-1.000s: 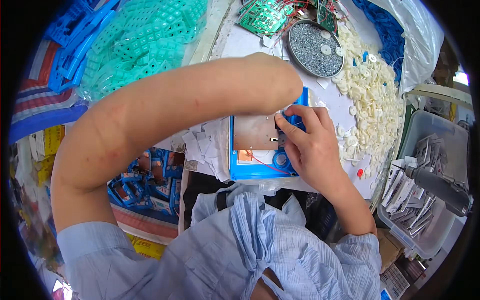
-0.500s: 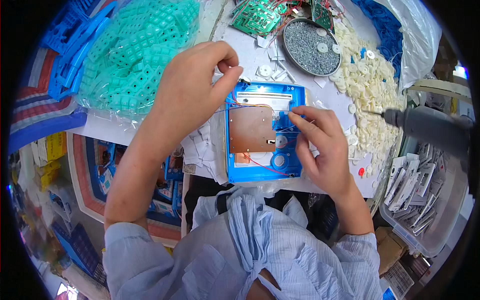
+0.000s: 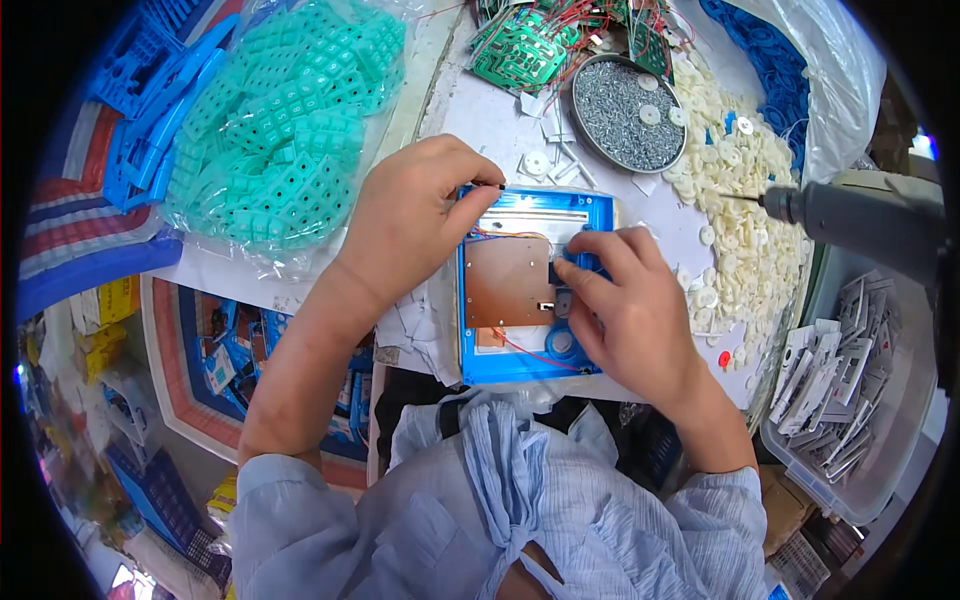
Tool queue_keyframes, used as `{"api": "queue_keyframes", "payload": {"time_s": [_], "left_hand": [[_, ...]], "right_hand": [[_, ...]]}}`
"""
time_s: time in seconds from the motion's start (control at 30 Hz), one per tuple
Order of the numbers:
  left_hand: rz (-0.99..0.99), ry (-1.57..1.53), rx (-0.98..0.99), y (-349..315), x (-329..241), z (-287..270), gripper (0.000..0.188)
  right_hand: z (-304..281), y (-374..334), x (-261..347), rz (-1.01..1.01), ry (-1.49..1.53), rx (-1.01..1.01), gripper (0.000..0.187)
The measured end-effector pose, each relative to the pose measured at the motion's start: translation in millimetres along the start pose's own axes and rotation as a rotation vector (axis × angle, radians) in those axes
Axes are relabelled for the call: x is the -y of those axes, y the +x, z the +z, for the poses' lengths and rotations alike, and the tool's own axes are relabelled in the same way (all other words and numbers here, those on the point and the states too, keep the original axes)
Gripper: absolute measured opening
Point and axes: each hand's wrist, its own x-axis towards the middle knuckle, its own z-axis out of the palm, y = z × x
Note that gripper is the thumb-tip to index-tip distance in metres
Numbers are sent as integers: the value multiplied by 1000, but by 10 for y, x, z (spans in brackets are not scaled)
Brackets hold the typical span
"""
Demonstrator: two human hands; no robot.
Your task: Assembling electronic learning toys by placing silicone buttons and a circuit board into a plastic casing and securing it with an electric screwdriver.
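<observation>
In front of me lies a blue plastic casing point(image 3: 520, 372), open side up. A brown circuit board point(image 3: 507, 282) sits in it, with thin red and yellow wires running from it. My left hand point(image 3: 425, 205) is at the casing's far left corner, thumb and forefinger pinched on a small black part point(image 3: 491, 184). My right hand point(image 3: 635, 305) reaches over the casing's right side, fingers bent and their tips together beside the board's right edge. Whatever those fingertips hold is hidden.
Beyond the casing stands a round dish of screws point(image 3: 625, 115), near green circuit boards point(image 3: 520, 50). Cream plastic discs point(image 3: 745, 210) are heaped at right, under a power screwdriver point(image 3: 850, 215). Bagged turquoise keypads point(image 3: 290, 130) lie at left. A clear bin point(image 3: 850, 490) holds grey-white parts.
My left hand has come down and nearer to the casing's far left corner with the black part. My right hand has shifted left, closer to the board.
</observation>
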Motion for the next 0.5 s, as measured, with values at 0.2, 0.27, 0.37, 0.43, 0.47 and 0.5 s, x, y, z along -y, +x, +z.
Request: {"api": "queue_keyframes", "payload": {"time_s": [0.2, 0.27, 0.37, 0.43, 0.47, 0.5], "left_hand": [[-62, -111, -82, -27, -222, 63, 12], [-27, -76, -116, -60, -258, 98, 13], [-165, -188, -97, -88, -272, 110, 14], [-139, -177, -66, -136, -199, 118, 13], [-124, -174, -49, -152, -172, 131, 13], [-107, -183, -56, -157, -166, 148, 12]], "right_hand": [[103, 403, -148, 108, 387, -253, 21], [158, 481, -111, 157, 558, -209, 18], [220, 509, -123, 108, 601, -251, 13], [212, 480, -148, 39, 508, -294, 13], [230, 462, -161, 30, 507, -309, 13], [260, 439, -178, 21, 507, -325, 13]]}}
